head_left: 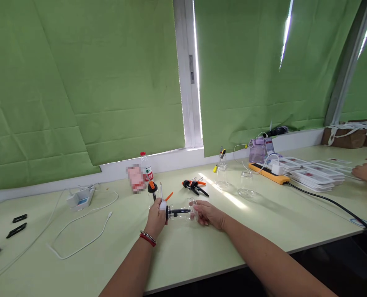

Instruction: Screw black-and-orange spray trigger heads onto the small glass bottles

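A clear glass bottle (183, 213) lies sideways in the air between my hands, its black inner tube showing through the glass. My left hand (156, 218) is closed around the black neck end, where an orange lever (169, 196) and a thin metal spout (161, 190) stick up. The fingers of my right hand (206, 212) grip the glass base at the other end. Just behind my left hand stands another bottle with a black-and-orange top (152, 187), partly hidden. Several loose black-and-orange tops (195, 186) lie farther back on the table.
Clear glass bottles (247, 183) stand to the right, near a yellow power strip (269, 174) and stacked white cards (313, 176). A red-capped drink bottle (145, 165) is at the back. White cables (75, 220) spread leftward. Another person's hand (365, 171) is at far right.
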{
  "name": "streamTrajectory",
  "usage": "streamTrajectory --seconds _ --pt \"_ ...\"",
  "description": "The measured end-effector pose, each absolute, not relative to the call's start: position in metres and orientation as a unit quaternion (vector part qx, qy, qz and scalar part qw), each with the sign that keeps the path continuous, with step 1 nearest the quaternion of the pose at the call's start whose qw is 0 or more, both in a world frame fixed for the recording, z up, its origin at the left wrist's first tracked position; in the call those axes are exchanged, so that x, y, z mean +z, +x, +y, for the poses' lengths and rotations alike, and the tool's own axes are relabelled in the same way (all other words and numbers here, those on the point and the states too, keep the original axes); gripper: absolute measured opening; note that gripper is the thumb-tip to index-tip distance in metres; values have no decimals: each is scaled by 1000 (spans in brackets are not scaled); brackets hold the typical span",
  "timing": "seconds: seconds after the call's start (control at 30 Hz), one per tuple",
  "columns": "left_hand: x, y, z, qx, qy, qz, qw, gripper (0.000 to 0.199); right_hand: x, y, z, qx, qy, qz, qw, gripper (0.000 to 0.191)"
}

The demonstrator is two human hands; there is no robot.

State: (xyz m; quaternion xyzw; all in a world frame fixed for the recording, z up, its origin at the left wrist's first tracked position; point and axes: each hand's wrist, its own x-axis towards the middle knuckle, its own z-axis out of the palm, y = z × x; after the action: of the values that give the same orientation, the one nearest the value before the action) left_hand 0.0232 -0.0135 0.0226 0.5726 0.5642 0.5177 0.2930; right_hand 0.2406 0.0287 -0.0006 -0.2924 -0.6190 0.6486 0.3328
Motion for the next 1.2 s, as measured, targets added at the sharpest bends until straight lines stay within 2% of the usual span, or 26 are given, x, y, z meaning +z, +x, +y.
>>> streamTrajectory --seconds 0.2,0.3,0.37,0.47,0.57,0.7,0.8,0.87,0.93,1.07,1.2 --pt "25 27 -16 531 576 534 318 23 -4 239 33 694 -308 -563 327 46" --pt "27 32 -17 549 587 483 348 44 -7 239 37 724 -293 -539 315 46" --pt "26 35 -15 545 611 450 356 51 -10 238 39 726 -290 -536 319 44" --pt "26 38 -9 523 639 443 348 42 -14 236 41 711 -293 -550 326 41" --pt "30 38 1 513 662 460 295 41 -20 232 41 684 -289 -588 321 38" --pt "36 36 14 465 676 540 186 35 -23 237 47 587 -358 -641 341 50" --pt "36 35 25 413 652 624 123 32 -12 259 59 437 -444 -644 444 53" --pt "33 34 31 396 629 657 123 35 -1 280 71 333 -506 -603 519 50" --pt "30 34 38 398 612 671 131 40 9 299 82 265 -546 -577 546 45" --pt "23 33 51 415 600 670 137 54 11 304 99 243 -601 -635 420 35" --pt "17 35 54 403 592 683 146 76 -4 275 111 247 -620 -660 344 32"
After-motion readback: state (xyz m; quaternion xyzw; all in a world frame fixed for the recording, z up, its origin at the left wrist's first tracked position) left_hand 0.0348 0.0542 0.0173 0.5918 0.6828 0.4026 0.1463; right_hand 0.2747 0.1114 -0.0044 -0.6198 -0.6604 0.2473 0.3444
